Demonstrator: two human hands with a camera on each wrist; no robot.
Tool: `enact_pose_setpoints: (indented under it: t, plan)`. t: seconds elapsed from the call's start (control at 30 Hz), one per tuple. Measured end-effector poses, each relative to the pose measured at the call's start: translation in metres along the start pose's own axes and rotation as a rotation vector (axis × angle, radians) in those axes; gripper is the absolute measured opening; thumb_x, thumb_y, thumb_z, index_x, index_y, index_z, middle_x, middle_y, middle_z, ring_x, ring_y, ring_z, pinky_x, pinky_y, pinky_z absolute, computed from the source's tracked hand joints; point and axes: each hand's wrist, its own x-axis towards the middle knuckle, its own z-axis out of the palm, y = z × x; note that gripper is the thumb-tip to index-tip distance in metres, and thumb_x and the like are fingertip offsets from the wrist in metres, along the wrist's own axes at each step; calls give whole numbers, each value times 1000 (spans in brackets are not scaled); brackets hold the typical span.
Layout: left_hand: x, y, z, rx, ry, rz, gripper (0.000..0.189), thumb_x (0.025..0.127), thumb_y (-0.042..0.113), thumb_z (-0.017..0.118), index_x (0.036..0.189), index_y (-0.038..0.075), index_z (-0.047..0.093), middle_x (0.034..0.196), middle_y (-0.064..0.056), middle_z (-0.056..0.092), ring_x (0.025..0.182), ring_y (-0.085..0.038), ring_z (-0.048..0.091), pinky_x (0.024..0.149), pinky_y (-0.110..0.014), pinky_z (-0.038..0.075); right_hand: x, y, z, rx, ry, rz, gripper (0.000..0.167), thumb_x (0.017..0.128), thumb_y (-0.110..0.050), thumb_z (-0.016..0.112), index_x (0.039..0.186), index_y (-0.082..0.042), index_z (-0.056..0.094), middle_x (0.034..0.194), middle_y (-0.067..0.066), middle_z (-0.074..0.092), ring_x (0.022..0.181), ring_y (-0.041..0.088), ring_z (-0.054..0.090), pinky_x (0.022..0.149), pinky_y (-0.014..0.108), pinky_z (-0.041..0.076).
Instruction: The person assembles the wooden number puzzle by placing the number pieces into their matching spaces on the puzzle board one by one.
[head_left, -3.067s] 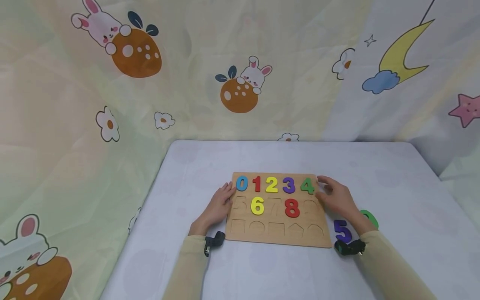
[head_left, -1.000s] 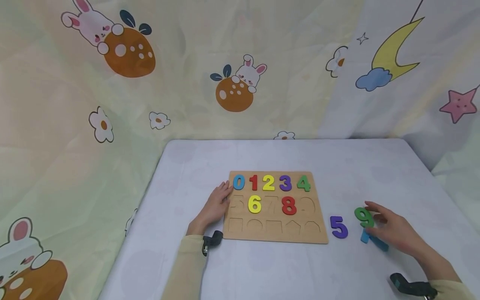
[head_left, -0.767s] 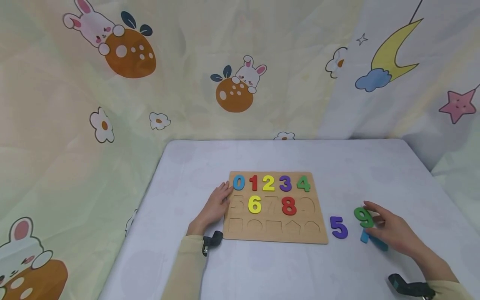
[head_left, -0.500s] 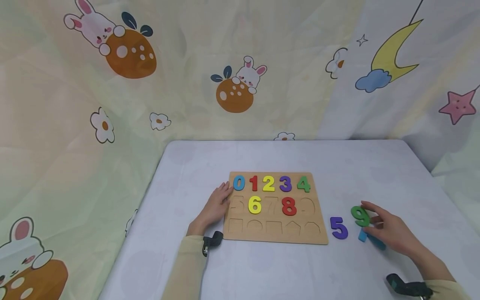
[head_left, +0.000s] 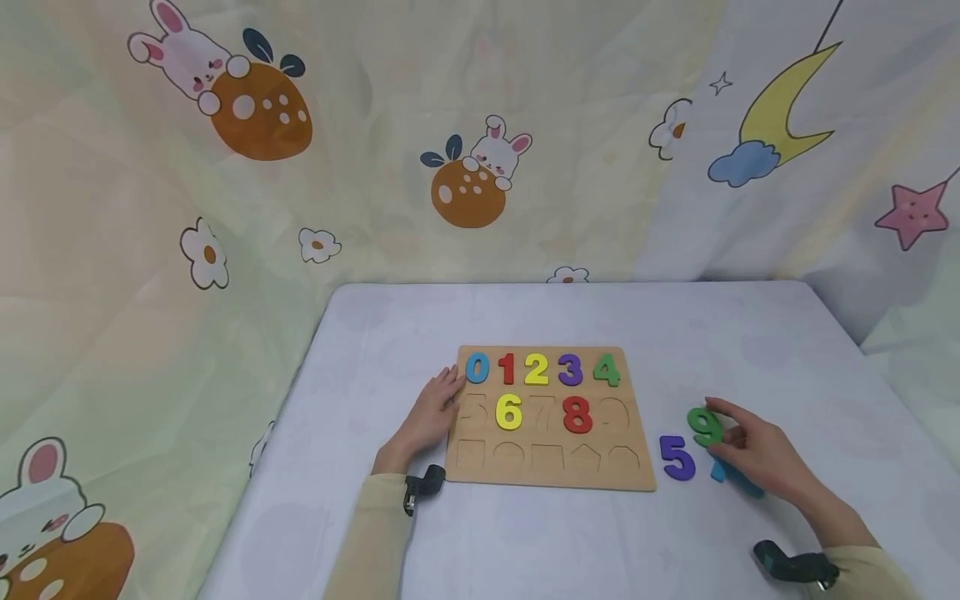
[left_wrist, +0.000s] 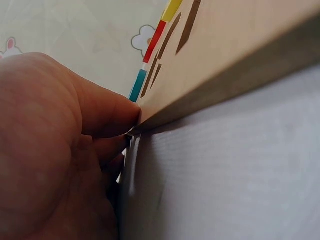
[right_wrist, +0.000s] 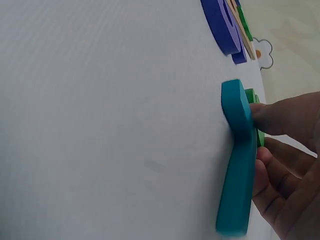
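Observation:
My left hand rests at the left edge of a wooden number puzzle board; in the left wrist view its thumb touches the board's corner. To the right of the board, my right hand holds a green number 9 between thumb and index finger. Right under that hand is a blue number 7, partly hidden in the head view; the right wrist view shows it alongside the fingers. A purple number 5 lies on the cloth between the board and the right hand.
On the board sit a blue 0, red 1, yellow 2, purple 3, green 4, yellow 6 and red 8. Its other recesses are bare. A patterned curtain stands behind the white-covered table.
My right hand has gone from the board's right edge to the loose numbers and taken the green 9. Lately it has shifted left with it, the blue 7 shifting too. My left hand stays put.

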Motion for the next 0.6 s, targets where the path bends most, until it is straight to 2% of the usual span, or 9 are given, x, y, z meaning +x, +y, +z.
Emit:
enact_pose_setpoints:
  t: [0.2, 0.43, 0.6]
  plan:
    - [-1, -1, 1, -9, 1, 5, 49, 100, 9, 47, 148, 6, 41, 160, -6, 24, 150, -21, 13, 124, -39, 9, 6, -6, 4, 0, -15, 9, 74, 80, -7, 77, 143, 2, 41, 112, 22, 62, 83, 25, 61, 64, 35, 53]
    - [-1, -2, 1, -1, -4, 17, 49, 100, 9, 47, 148, 6, 41, 161, -6, 24, 150, -22, 13, 124, -40, 10, 11, -6, 12, -55, 57, -42, 75, 76, -7, 79, 141, 3, 42, 118, 21, 59, 78, 20, 57, 59, 27, 49]
    - [0, -2, 0, 0, -8, 2, 49, 100, 10, 46, 149, 8, 40, 161, -4, 23, 150, -20, 12, 124, -38, 9, 20, -13, 15, -46, 52, -12, 84, 78, -11, 79, 147, 3, 33, 125, 25, 54, 88, 31, 60, 71, 44, 55]
